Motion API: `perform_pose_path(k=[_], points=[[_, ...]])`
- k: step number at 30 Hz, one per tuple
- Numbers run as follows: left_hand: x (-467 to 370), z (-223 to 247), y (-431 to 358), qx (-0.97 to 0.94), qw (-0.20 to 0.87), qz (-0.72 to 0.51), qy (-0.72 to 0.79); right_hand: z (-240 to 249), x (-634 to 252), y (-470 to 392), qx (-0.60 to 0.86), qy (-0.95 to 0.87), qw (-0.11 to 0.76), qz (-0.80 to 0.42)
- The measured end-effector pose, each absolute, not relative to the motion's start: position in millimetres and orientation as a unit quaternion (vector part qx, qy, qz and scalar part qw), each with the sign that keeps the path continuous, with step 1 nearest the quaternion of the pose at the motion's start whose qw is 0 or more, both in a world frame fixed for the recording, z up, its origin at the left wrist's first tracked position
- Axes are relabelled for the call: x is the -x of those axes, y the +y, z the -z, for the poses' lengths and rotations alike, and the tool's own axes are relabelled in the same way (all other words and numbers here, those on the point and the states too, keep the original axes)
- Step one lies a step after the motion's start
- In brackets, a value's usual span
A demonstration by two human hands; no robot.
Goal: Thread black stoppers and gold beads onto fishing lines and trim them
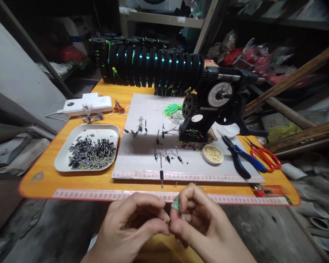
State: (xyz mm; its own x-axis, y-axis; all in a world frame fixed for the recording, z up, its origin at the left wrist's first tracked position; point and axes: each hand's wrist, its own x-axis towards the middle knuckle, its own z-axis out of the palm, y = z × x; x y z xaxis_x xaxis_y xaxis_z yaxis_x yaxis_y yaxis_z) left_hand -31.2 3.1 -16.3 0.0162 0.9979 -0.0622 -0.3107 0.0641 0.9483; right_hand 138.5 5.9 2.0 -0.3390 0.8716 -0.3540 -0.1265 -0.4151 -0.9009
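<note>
My left hand (138,223) is closed in a pinch at the table's front edge, with a tiny gold-coloured piece (165,220) showing at its fingertips. Right beside it, my right hand (199,219) is also pinched, its fingertips meeting those of the left. Whatever the right fingers grip is hidden. A green patterned wrap (176,204) shows at a finger of the right hand. Just beyond the hands, a black cylindrical piece on a thin line (161,175) hangs over the front edge of the white board (137,160). Several similar black pieces (168,159) lie behind it.
A white tray (59,157) of small black and grey parts stands left. A hand-cranked winder (219,98) carries a row of black spools (153,65). Rightward are a dish of gold beads (213,154), blue-handled pliers (242,157), red-handled scissors (265,155) and a cutter (271,190).
</note>
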Motion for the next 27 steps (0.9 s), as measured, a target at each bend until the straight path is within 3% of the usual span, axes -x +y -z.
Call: perform_pose_path(k=[12, 17, 22, 24, 27], points=[[51, 14, 17, -0.615, 0.502, -0.487, 0.363, -3, -142, 10, 0.431, -0.372, 0.341, -0.748], [61, 4, 29, -0.792, 0.381, -0.39, 0.274, -3, -141, 18, 0.433, -0.367, 0.336, -0.751], [55, -16, 42, -0.922, 0.18, -0.288, 0.188, 7, -144, 33, 0.402, -0.372, 0.328, -0.77], [52, -19, 45, -0.916, 0.197, -0.306, 0.168, 7, -145, 34, 0.391, -0.383, 0.345, -0.762], [51, -10, 43, -0.862, 0.314, -0.363, 0.164, 3, -147, 25, 0.397, -0.415, 0.37, -0.731]])
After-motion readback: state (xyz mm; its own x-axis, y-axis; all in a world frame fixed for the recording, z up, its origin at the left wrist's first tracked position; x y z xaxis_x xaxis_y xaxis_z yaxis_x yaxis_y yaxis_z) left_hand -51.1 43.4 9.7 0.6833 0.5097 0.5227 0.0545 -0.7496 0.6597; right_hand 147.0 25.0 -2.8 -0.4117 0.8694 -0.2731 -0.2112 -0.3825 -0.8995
